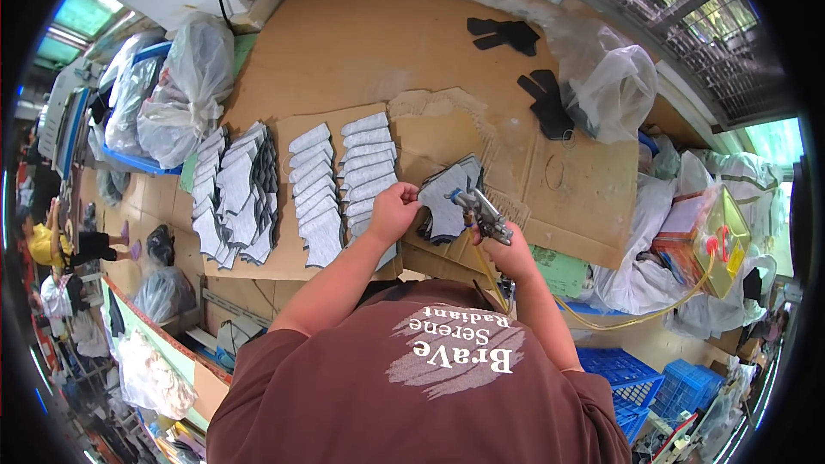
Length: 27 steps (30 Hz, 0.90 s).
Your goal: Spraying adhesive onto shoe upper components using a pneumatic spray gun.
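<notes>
Near the middle of the counter, just in front of the person, the left hand has its fingers curled shut around a fanned stack of grey cut pieces. The right hand is wrapped tight on a metal spray gun, whose nozzle sits almost against the stack; whether it touches I cannot quite tell. To do this well, I would judge, the fan should stay even and the gun close and steady. Left of the stack, rows of grey pieces lie on cardboard. A yellow hose runs right from the gun toward a clear bag. Far off lie black cut shapes and plastic bags; blue crates stand near right.
</notes>
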Each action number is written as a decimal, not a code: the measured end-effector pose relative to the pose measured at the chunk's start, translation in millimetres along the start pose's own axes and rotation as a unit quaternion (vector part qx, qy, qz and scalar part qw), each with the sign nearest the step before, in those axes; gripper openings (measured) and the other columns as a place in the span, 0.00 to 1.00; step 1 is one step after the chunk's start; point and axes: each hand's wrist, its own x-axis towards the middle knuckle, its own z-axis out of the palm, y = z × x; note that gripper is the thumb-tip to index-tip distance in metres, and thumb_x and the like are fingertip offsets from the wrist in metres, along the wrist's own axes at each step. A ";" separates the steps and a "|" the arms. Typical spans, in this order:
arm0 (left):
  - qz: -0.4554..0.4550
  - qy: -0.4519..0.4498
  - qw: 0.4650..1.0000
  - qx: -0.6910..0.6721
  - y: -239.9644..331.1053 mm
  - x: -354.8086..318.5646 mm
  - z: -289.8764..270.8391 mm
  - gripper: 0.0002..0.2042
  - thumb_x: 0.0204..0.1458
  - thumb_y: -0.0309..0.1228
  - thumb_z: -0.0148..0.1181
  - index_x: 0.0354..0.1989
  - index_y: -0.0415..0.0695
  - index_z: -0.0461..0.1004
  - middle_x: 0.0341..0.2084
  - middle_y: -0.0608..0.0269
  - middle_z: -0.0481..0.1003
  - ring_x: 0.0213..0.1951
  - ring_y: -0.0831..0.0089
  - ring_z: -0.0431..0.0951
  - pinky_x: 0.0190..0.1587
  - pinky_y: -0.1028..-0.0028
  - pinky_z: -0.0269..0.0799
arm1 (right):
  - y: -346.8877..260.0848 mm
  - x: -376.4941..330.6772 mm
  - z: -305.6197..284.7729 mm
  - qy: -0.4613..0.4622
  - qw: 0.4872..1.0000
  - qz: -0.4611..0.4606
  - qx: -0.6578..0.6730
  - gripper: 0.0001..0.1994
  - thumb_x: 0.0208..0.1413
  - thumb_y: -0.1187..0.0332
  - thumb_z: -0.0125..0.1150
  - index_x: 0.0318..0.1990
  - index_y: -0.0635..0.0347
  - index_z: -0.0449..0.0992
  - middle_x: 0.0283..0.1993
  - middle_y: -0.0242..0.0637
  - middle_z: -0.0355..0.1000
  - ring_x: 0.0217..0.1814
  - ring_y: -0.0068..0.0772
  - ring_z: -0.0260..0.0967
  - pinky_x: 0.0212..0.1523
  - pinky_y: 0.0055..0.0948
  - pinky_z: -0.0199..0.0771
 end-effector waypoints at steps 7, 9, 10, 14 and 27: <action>-0.002 -0.004 1.000 -0.012 -1.7 1.6 1.6 0.10 0.40 0.22 0.60 0.34 0.35 0.73 0.24 0.64 0.74 0.28 0.79 0.72 0.33 0.80 0.69 | 7.4 2.7 -14.6 0.046 0.999 0.026 0.009 0.09 0.43 0.78 0.46 0.33 0.63 0.71 0.29 0.29 0.69 0.32 0.20 0.64 0.37 0.21 0.65; 0.013 0.006 1.000 -0.021 -2.2 1.2 2.7 0.10 0.39 0.21 0.59 0.33 0.35 0.73 0.23 0.59 0.75 0.27 0.75 0.74 0.32 0.77 0.70 | 3.9 0.8 -14.0 0.047 0.998 0.044 0.008 0.09 0.43 0.77 0.47 0.33 0.63 0.71 0.29 0.29 0.69 0.32 0.20 0.64 0.37 0.20 0.65; 0.013 0.006 1.000 -0.021 -2.3 1.3 2.7 0.10 0.39 0.21 0.59 0.33 0.35 0.73 0.23 0.59 0.75 0.27 0.75 0.74 0.32 0.77 0.70 | 2.2 -1.1 -10.9 0.037 0.999 0.027 0.018 0.09 0.43 0.77 0.48 0.34 0.63 0.71 0.29 0.28 0.68 0.32 0.19 0.63 0.37 0.20 0.64; -0.004 -0.007 1.000 -0.025 -4.7 2.5 2.7 0.10 0.40 0.22 0.60 0.34 0.35 0.73 0.24 0.65 0.74 0.28 0.80 0.71 0.33 0.80 0.68 | 0.7 -6.9 2.2 -0.018 1.000 -0.013 0.003 0.08 0.43 0.76 0.51 0.34 0.63 0.70 0.28 0.27 0.67 0.32 0.18 0.62 0.37 0.19 0.64; -0.126 -0.004 0.950 -0.284 -10.8 -17.5 -42.7 0.09 0.42 0.20 0.58 0.35 0.35 0.72 0.26 0.63 0.73 0.28 0.77 0.72 0.30 0.79 0.68 | 14.1 -2.0 -11.1 0.038 0.999 0.016 0.022 0.12 0.42 0.76 0.48 0.37 0.61 0.71 0.30 0.27 0.69 0.27 0.16 0.61 0.26 0.17 0.61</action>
